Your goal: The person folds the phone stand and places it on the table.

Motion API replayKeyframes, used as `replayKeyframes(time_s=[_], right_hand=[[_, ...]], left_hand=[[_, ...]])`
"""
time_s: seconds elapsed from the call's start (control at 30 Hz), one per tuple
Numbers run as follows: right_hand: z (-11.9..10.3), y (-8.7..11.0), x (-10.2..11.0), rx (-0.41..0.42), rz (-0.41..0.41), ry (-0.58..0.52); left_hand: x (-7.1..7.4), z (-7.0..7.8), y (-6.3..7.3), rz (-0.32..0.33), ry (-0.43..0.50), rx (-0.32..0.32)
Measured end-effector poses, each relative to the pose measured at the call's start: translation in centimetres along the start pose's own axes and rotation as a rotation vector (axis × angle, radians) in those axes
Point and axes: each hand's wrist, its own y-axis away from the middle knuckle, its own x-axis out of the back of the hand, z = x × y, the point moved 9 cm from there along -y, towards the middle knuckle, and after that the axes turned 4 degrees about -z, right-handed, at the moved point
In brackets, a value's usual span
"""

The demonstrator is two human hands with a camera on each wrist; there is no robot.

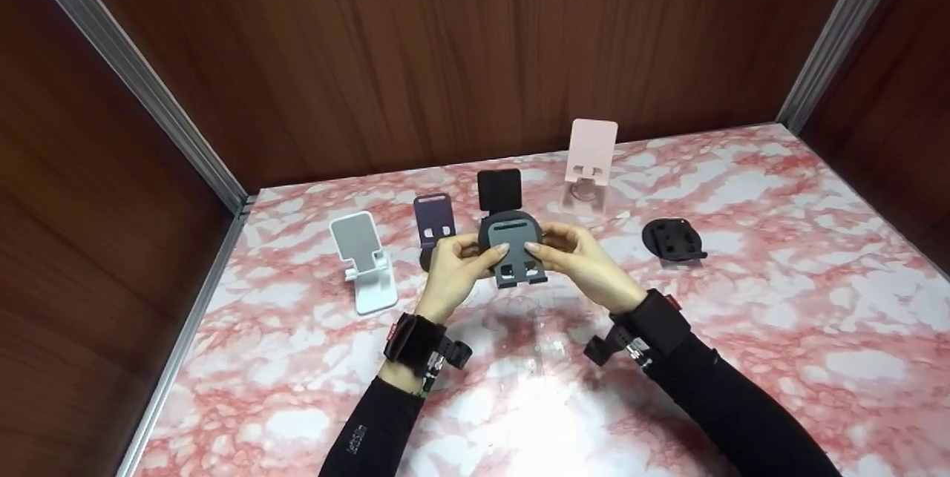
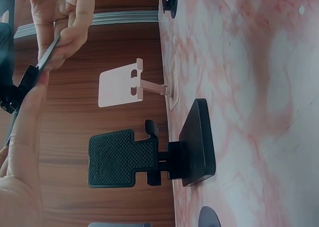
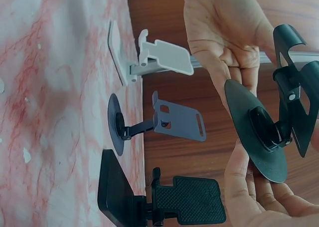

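Left-centre: white stand [image 1: 356,238]. Centre: left hand [image 1: 454,271] pinches one side of a dark grey stand [image 1: 512,236], held aloft; right hand [image 1: 582,260] pinches the other. Judged light, stiff, slightly slippery; best gripped by its round base [image 3: 243,112]. Right of centre: folded black stand [image 1: 674,238].

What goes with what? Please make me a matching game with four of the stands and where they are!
Things:
1. white stand
2. pink stand
3. grey stand
4. folded black stand

Places:
A. held up by the left hand and right hand
B. farthest right of all the stands in the head view
C. farthest left of all the stands in the head view
D. its top reaches highest of all the stands in the head view

Right pairs: 1-C, 2-D, 3-A, 4-B
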Motion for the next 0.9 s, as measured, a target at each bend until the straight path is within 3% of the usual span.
replayKeyframes(time_s=[0.4, 0.9], right_hand=[[-0.06, 0.10, 0.28, 0.008, 0.002, 0.078], [0.08, 0.19, 0.42, 0.019, 0.009, 0.057]], left_hand=[[-0.24, -0.39, 0.03, -0.012, -0.006, 0.017], [-0.42, -0.55, 0.14, -0.030, -0.012, 0.004]])
